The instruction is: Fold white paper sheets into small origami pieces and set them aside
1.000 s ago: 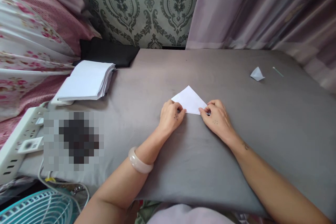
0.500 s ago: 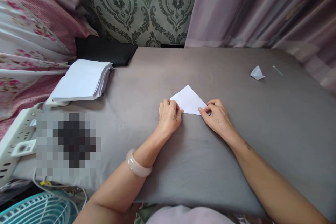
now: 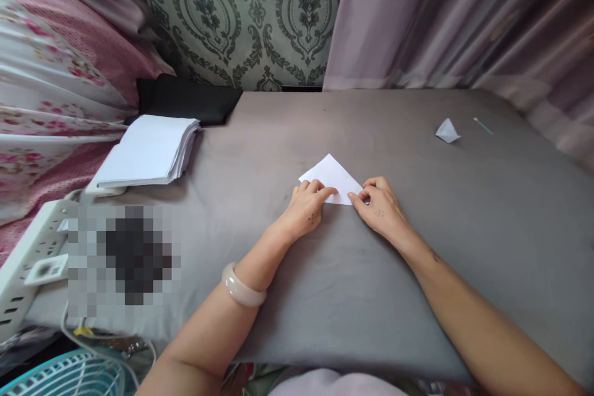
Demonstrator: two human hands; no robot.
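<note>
A white sheet of paper (image 3: pixel 330 174), folded into a triangle with its peak pointing away from me, lies on the grey-covered table. My left hand (image 3: pixel 310 204) rests on its near left part, thumb stretched out along the lower edge and fingers lying on the paper. At the right corner, my right hand (image 3: pixel 380 203) pinches the paper between thumb and forefinger. My left wrist bears a pale bangle (image 3: pixel 242 286). Part of the paper's near edge is hidden beneath the left hand.
A small folded paper piece (image 3: pixel 448 131) and a thin cotton swab (image 3: pixel 484 126) lie at the far right. To the left are a stack of white paper (image 3: pixel 148 151), a black folded item (image 3: pixel 190 100), a power strip (image 3: pixel 34 260) and a teal fan (image 3: pixel 78 374).
My left hand has slid a little inward, its thumb now stretched right along the lower edge, baring the paper's left corner. The right hand keeps its pinch. The view has shifted slightly.
</note>
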